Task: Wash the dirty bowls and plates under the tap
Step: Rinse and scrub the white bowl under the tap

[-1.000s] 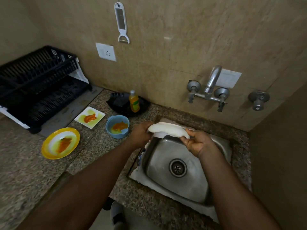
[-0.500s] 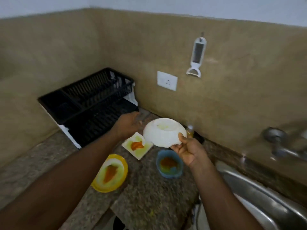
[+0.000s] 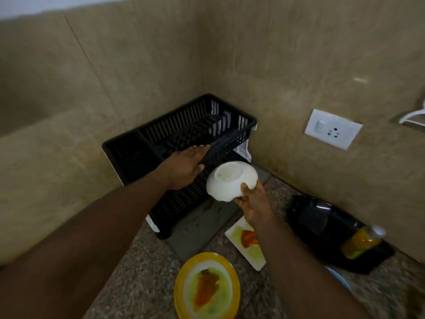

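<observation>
My right hand (image 3: 254, 203) grips a white bowl (image 3: 230, 180) by its rim, turned upside down so its base faces me, just in front of the black dish rack (image 3: 161, 139). My left hand (image 3: 186, 166) is stretched out flat over the rack's front edge, fingers straight, holding nothing. On the granite counter lie a yellow round plate (image 3: 207, 286) and a white square plate (image 3: 247, 244), both smeared with orange and yellow food. The sink and tap are out of view.
A black tray (image 3: 322, 226) with a yellow soap bottle (image 3: 358, 245) sits against the right wall. A blue bowl's edge (image 3: 338, 277) peeks out by my right forearm. A wall socket (image 3: 332, 128) is above. The rack fills the corner.
I have turned left from the sink toward the rack. My right hand carried the white bowl up to the rack, and my left hand let go of it and reached over the rack.
</observation>
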The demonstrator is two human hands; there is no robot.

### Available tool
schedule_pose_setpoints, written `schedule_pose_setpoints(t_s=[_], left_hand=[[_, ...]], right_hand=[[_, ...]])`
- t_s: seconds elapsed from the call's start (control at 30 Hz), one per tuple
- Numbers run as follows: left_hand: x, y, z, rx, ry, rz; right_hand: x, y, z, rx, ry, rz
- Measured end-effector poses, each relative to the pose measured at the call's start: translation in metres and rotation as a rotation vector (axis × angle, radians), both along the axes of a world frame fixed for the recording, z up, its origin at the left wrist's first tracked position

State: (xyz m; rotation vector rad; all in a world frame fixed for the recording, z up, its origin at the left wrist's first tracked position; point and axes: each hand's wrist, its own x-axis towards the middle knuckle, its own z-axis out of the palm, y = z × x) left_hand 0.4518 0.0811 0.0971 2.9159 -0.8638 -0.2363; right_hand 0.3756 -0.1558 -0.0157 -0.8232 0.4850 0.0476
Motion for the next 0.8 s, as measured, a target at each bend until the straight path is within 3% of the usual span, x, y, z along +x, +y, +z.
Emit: schedule_pose_setpoints(t_s=[0.53, 0.8], left_hand=[[0.008, 0.003, -0.019, -0.101, -0.107, -0.060], [0.005, 0.000, -0.016, -0.088, -0.090, -0.052]], right_hand=[[0.181, 0.068, -0.068, -0.088, 0.034, 0.030], [0.202, 0.075, -0.076, -0.359, 0.217, 0.106]])
